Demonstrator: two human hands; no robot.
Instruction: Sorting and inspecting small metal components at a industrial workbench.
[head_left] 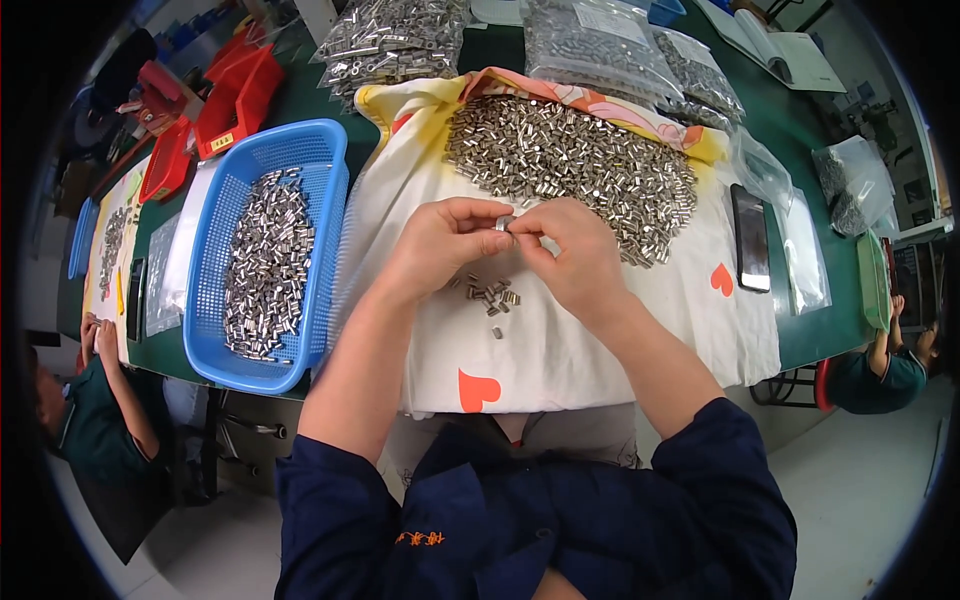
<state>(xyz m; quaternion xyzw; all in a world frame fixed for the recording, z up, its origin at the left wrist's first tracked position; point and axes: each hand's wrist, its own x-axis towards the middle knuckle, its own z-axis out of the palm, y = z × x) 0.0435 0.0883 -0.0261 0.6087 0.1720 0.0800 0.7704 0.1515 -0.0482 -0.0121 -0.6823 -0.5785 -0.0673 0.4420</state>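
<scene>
A: What is seen nearest the lower edge?

B: Dark blue sleeves are seen, with both forearms raised over a white cloth printed with orange hearts, which is spread on the green tabletop.

A: How is the grip of each hand described?

B: The left hand and the right hand are brought together fingertip to fingertip. A small metal tube is pinched between them, above the middle of the cloth; the fingers of both hands are closed on it.

A: What is found under the hands?

B: A small cluster of loose tubes is scattered on the cloth just below the hands, with one lying apart, nearer the body.

A: And farther out?

B: A large heap of tubes is piled on the far part of the cloth, just beyond the hands. On the left a blue basket is partly filled with more tubes. A black phone is laid on the right side of the cloth. Clear bags of tubes are stacked at the far edge, and red trays are set at the far left. Other people are seated at both sides of the tabletop.
</scene>
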